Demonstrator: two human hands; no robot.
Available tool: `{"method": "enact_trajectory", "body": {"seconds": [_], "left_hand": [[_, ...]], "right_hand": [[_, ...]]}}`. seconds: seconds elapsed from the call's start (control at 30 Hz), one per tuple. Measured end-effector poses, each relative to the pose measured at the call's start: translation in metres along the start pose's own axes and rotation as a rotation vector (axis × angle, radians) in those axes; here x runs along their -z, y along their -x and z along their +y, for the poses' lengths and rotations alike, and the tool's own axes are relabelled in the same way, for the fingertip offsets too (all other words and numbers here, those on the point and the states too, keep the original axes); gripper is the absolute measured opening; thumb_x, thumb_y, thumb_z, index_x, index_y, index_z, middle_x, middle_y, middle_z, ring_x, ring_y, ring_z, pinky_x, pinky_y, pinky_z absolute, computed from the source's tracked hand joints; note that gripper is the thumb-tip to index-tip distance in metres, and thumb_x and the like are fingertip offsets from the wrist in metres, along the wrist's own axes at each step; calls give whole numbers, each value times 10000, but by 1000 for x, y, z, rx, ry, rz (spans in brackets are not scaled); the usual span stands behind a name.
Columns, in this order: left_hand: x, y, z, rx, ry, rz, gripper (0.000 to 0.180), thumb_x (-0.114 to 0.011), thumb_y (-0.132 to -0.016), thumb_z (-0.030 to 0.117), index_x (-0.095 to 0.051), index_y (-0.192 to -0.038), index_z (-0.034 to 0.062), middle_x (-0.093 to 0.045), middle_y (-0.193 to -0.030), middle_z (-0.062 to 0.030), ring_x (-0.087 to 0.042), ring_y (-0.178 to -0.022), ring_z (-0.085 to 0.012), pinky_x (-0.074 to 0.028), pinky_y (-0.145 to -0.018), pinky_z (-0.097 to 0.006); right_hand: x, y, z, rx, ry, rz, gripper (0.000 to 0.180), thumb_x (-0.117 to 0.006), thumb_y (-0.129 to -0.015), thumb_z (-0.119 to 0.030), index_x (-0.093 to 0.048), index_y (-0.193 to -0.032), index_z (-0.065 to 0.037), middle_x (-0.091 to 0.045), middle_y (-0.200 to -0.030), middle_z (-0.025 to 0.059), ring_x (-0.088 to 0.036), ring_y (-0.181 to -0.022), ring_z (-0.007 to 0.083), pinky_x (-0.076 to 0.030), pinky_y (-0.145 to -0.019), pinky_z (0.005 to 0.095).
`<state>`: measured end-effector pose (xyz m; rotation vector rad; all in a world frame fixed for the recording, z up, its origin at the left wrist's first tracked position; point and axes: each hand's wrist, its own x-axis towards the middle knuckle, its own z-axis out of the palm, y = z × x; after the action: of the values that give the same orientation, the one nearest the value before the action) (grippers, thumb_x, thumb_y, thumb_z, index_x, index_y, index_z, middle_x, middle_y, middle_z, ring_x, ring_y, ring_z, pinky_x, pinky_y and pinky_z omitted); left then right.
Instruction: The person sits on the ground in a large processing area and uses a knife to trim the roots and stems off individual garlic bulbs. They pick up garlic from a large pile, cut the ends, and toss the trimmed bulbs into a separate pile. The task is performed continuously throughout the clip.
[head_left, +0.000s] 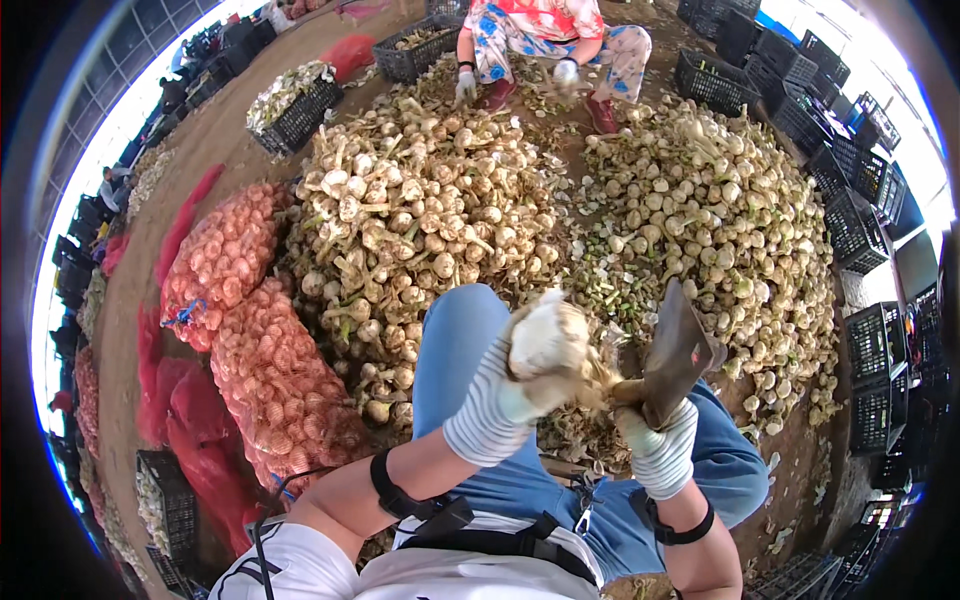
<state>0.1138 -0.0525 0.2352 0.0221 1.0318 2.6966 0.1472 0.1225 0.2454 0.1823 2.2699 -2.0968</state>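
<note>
My left hand [535, 385], in a dirty white glove with a striped cuff, is closed around a whitish garlic bulb [548, 338]; motion blurs both. Dry, frayed stem or root fibres [598, 382] trail from the bulb toward my right hand. Over my right knee, my gloved right hand [650, 432] grips a knife [682, 352] whose broad dark blade points up and away from me. Its handle is mostly hidden by the fingers. Beyond my knees lie a left heap of garlic bulbs [430, 210] and a right heap of garlic bulbs [730, 230], with cut green stem pieces [610, 285] between.
Red mesh sacks [285, 385] full of bulbs lean at my left, by empty-looking red netting [200, 410]. Black crates [855, 225] are stacked along the right. A filled crate [292, 105] stands far left. Opposite me sits another person [545, 40] with gloved hands low.
</note>
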Motion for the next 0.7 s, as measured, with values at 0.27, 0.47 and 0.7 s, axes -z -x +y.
{"method": "enact_trajectory", "body": {"seconds": [0.27, 0.47, 0.7], "left_hand": [[7, 2, -3, 93, 288, -130, 903, -719, -665, -88, -283, -1406, 188, -490, -1234, -41, -520, -1124, -188, -464, -920, -297], [7, 5, 2, 126, 277, -161, 856, -678, -654, -121, -316, -1383, 148, -518, -1220, -53, -520, -1146, -223, -468, -937, -336], [-9, 4, 20, 113, 392, -184, 753, -675, -673, -30, -367, -1343, 119, -509, -1262, -145, -487, -1199, -328, -436, -990, -411]], "right_hand": [[-7, 6, -10, 51, -46, 94, 123, -583, -757, 7, -649, -859, -12, -605, -719, -4, -535, -640, 57, -439, -595, 211], [-8, 0, -14, 139, -21, 42, 144, -573, -750, 25, -653, -863, -13, -622, -722, 3, -549, -644, 56, -449, -597, 212], [-8, -3, 33, 98, 95, 48, 80, -568, -750, 3, -641, -780, -9, -624, -651, 25, -561, -610, 76, -454, -562, 238]]}}
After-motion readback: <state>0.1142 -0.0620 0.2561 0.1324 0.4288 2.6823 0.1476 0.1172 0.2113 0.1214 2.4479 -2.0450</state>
